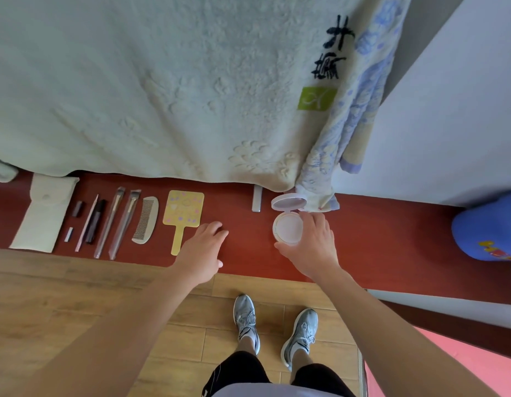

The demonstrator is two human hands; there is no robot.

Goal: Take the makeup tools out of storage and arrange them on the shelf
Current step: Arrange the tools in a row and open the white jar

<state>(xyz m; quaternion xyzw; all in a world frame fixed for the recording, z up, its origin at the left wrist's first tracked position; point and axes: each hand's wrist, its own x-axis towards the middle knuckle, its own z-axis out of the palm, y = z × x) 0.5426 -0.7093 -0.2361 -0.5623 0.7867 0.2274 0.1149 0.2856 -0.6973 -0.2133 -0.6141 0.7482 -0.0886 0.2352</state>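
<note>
On the red shelf (242, 256) lies a row of makeup tools: a white pouch (43, 214), a small dark tube (78, 208), a thin pencil (86, 223), a dark pen (96, 222), two wrapped brushes (116, 222), a silver comb (146, 220) and a yellow hand mirror (183, 212). My right hand (311, 243) grips an open white compact (287, 229), its lid (288, 202) tilted up. Beside the mirror's handle, my left hand (204, 250) hovers over bare shelf with loosely bent fingers, holding nothing.
A pale green blanket (162, 90) hangs over the shelf's back edge. A small silver object (257, 199) lies under its hem. A floral cloth (346, 133) droops beside the compact. A blue cap (489, 224) sits far right. Wooden floor and my shoes lie below.
</note>
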